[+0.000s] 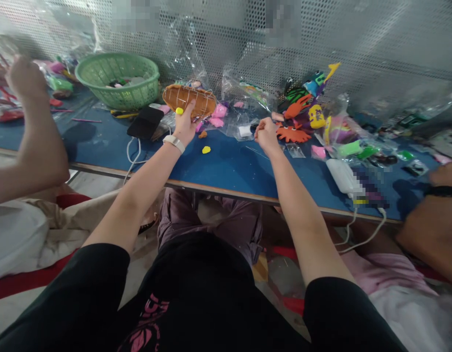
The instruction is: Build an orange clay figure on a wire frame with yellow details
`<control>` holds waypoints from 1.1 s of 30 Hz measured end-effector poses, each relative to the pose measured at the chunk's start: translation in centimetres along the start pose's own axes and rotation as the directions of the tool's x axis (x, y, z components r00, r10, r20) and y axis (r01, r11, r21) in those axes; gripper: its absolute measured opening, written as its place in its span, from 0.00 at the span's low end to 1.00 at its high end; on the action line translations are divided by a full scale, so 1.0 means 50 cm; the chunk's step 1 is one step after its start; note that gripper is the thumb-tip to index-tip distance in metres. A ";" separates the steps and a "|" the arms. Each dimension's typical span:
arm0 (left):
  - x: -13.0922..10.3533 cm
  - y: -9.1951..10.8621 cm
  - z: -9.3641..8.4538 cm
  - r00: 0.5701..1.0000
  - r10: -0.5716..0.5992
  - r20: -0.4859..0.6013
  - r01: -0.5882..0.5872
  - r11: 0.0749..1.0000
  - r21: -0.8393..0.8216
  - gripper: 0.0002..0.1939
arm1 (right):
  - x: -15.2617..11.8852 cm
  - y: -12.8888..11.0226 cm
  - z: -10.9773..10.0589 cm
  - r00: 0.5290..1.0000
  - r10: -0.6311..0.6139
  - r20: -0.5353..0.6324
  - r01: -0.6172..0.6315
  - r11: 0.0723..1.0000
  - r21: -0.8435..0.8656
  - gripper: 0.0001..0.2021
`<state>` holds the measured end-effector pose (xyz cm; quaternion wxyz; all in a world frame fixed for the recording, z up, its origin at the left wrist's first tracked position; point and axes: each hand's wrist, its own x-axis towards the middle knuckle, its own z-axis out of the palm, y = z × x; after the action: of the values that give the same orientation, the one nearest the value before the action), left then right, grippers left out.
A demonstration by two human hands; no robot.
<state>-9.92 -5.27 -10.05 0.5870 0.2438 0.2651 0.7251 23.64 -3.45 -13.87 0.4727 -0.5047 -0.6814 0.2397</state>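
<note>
My left hand (185, 122), with a pale band on its wrist, grips a brown oval piece (204, 102) crossed by thin whitish lines, the thumb lying over its face. At that hand sits a small yellow lump (179, 111). My right hand (266, 131) is closed above the table beside an orange-red crab figure (293, 133); whatever its fingers hold, if anything, does not show. A white packet (244, 131) lies just left of it. Between my hands, another yellow lump (206, 150) and a small brown lump (203, 134) rest on the blue table (226, 168).
A green basket (118, 100) stands back left, beside a black flat device (145, 122) with a white cable. Pink packets (219, 111), clear bags and colourful figures crowd the back. Toward the right lies a white power bank (343, 176) with cables. Other people's arms reach in from both sides.
</note>
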 end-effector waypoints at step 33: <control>-0.036 -0.027 -0.014 0.909 0.219 0.354 -0.365 0.829 0.424 0.34 | -0.049 -0.080 0.002 0.994 -0.092 0.056 0.092 0.996 0.011 0.07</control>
<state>-9.04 -6.85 -11.55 0.4208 0.5238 0.3068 0.6741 21.83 -7.17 -11.68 0.4658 -0.4639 -0.7161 0.2346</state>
